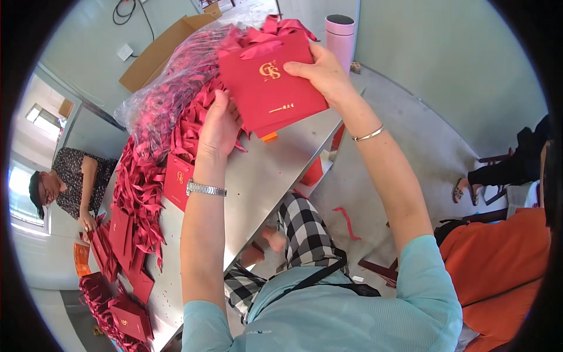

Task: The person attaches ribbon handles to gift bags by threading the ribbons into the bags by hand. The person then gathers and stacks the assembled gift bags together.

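Note:
My right hand grips a small stack of red paper gift bags by its right edge, the thumb pressed on the front and the fingers behind. The bags have gold print and red ribbon handles, and are tilted above the table. Beside their lower left edge is my left hand, thumb raised and apart from the fingers; the fingertips are partly hidden, so I cannot tell whether they touch the bags. A heap of red ribbons lies just left of the left hand, with another red bag near that wrist.
A clear plastic sack of ribbons and a cardboard box stand behind. More red bags lie along the grey table at left, where a co-worker handles some. A pink tumbler stands at the far end.

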Tool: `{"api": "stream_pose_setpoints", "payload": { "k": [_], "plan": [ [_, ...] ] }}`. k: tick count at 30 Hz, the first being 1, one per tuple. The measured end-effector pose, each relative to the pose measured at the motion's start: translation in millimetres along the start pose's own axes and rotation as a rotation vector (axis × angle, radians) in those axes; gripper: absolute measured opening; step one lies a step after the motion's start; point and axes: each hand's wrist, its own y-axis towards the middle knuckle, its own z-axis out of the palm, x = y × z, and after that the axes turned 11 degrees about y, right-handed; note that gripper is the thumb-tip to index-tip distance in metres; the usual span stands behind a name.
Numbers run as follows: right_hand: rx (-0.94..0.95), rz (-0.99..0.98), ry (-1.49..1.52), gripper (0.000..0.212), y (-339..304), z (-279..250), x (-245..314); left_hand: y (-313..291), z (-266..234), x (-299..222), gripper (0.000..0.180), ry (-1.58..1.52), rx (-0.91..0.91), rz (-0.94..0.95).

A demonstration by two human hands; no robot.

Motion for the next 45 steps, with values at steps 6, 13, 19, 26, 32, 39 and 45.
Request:
{"api": "stream_pose_setpoints", "payload": {
  "k": [6,13,19,26,32,39,45],
  "plan": [
    [0.193,-0.238,-0.130,0.052,-29,68,20,-61,1,-49,0.050,0.238,-0.176,0.391],
    [0.533,-0.426,-0.040,0.074,-121,138,-37,-229,-91,4,0.068,0.785,-0.608,0.573],
    [0.838,-0.029,-0.108,0.070,-172,152,-105,-307,-101,61,0.084,0.768,-0.696,0.192],
    [0.603,0.004,-0.807,0.028,-116,68,-99,-295,-83,58,0.041,1.030,-0.792,0.313],
    [0.339,-0.425,-1.067,0.020,-43,38,-151,-300,-99,80,0.042,0.889,-0.766,0.423],
    [0.040,-0.107,-1.145,0.015,8,44,-165,-299,-102,84,0.042,0.691,-0.750,0.452],
    [-0.250,-0.081,-1.152,0.012,40,-6,-151,-310,-115,92,0.032,1.209,-0.793,0.408]
  ]
}}
